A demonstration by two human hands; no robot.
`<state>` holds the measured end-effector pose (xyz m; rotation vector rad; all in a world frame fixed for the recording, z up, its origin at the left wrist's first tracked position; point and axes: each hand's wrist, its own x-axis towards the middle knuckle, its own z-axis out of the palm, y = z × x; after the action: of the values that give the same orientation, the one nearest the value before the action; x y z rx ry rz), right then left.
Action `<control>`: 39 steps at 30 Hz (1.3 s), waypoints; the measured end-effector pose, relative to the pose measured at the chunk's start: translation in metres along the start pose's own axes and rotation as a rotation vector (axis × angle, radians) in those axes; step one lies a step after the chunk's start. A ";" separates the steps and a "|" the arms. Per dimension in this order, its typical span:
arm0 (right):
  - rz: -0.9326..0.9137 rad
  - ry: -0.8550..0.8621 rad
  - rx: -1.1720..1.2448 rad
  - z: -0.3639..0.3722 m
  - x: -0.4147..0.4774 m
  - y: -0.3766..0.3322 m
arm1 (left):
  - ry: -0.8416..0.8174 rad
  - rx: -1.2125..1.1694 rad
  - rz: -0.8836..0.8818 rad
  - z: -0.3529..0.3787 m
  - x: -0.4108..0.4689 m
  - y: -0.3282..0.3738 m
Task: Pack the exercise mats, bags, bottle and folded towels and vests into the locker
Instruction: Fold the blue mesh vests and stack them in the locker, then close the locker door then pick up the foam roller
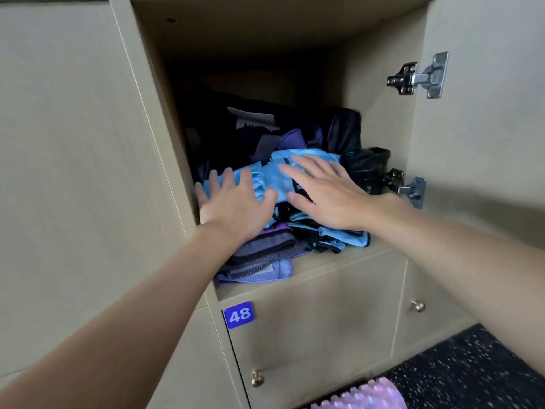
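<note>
Blue vests (262,180) lie on top of the pile in the open locker (339,261). The left hand (236,205) and right hand (327,196) press flat on them, fingers spread. Purple towels (256,273) sit underneath at 6 o'clock. A black bag (345,134) stands at 2 o'clock.

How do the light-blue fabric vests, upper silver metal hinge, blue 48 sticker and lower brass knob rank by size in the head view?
Largest first:
light-blue fabric vests
upper silver metal hinge
blue 48 sticker
lower brass knob
</note>
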<state>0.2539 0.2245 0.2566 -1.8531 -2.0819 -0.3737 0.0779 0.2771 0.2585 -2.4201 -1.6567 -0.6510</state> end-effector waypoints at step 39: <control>0.554 0.896 0.570 -0.131 -0.368 0.012 | 0.602 -0.338 1.086 -0.134 -0.193 0.277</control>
<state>0.3123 -0.1601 0.2247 -1.4258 -0.9071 -0.3266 0.2365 -0.0414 0.3318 -2.4474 0.0557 -1.2646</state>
